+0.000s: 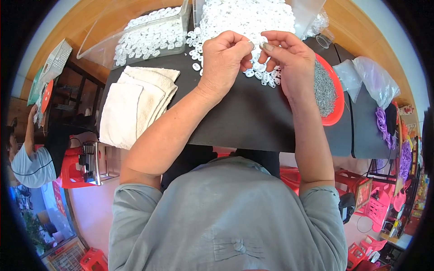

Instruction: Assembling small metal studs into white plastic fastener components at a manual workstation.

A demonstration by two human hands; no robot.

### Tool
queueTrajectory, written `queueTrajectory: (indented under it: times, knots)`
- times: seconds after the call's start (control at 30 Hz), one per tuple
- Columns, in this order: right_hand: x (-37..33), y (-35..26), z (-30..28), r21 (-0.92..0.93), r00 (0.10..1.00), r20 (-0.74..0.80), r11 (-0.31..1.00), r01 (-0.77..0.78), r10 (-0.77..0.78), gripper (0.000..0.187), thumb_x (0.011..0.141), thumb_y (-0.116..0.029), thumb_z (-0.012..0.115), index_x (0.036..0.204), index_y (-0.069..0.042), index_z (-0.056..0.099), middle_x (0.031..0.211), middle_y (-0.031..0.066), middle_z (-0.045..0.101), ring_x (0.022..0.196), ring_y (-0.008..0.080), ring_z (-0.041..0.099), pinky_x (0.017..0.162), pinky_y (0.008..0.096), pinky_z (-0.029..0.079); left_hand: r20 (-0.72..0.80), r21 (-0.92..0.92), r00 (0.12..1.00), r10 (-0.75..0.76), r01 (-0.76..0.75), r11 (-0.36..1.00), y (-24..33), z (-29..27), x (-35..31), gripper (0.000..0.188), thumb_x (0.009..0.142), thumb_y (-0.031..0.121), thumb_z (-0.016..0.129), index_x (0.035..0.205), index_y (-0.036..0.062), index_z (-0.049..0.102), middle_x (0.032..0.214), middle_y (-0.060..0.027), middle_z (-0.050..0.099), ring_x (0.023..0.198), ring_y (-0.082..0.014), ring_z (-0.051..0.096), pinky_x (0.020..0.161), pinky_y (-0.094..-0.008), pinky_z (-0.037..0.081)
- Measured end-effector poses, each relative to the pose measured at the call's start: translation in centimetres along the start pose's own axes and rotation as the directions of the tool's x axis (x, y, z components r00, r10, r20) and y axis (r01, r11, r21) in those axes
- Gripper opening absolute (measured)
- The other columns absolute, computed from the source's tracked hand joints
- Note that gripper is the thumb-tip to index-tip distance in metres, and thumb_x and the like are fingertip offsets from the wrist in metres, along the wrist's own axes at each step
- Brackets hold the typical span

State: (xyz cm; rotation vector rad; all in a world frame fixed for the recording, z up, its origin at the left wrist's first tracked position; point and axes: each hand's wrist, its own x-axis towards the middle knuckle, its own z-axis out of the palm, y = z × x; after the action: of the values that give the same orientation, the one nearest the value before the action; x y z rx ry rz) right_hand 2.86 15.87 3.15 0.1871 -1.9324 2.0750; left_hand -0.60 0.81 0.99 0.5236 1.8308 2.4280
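My left hand (227, 58) and my right hand (291, 56) are raised close together over the dark table. Thumb and fingers of each are pinched, and a small white plastic piece (261, 40) shows between the fingertips. The right fingers grip it; whatever the left fingertips hold is mostly hidden. Just below and behind the hands lie loose white oval pieces with holes (266, 77), spilling from a big heap (246, 18). A red bowl (333, 118) of small grey metal parts stands beside my right wrist.
A clear bin (104, 56) holding more white pieces is at the back left. Folded cream towels (122, 106) lie by my left forearm. Plastic bags (375, 77) and purple cord (383, 126) are at the right. Another person (34, 162) sits far left.
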Motion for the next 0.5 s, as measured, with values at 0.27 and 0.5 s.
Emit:
queueTrajectory:
  times: [0.27,0.5]
  knots:
    - [-0.17,0.25,0.29,-0.062,0.999,0.0,0.997,0.037,-0.037,0.023,0.086,0.0,0.06,0.107,0.007,0.064,0.077,0.0088,0.063,0.066,0.0109,0.059,0.055,0.0209,0.043,-0.006,0.051,1.0,0.013,-0.013,0.999,0.34,0.1,-0.26,0.014,0.086,0.013,0.062,0.085,-0.0007,0.064,0.068,-0.0056,0.062,0.058,-0.0117,0.059,0.053,-0.0238,0.046]
    - [-0.12,0.42,0.22,0.017,0.997,-0.056,0.998,0.062,-0.061,0.022,0.085,0.001,0.06,0.106,0.008,0.064,0.078,0.0092,0.063,0.066,0.0112,0.059,0.055,0.0199,0.044,-0.014,0.042,1.0,0.008,-0.007,0.999,0.49,0.16,-0.38,0.014,0.086,0.013,0.062,0.085,-0.0006,0.064,0.067,-0.0057,0.062,0.058,-0.0114,0.059,0.054,-0.0236,0.046]
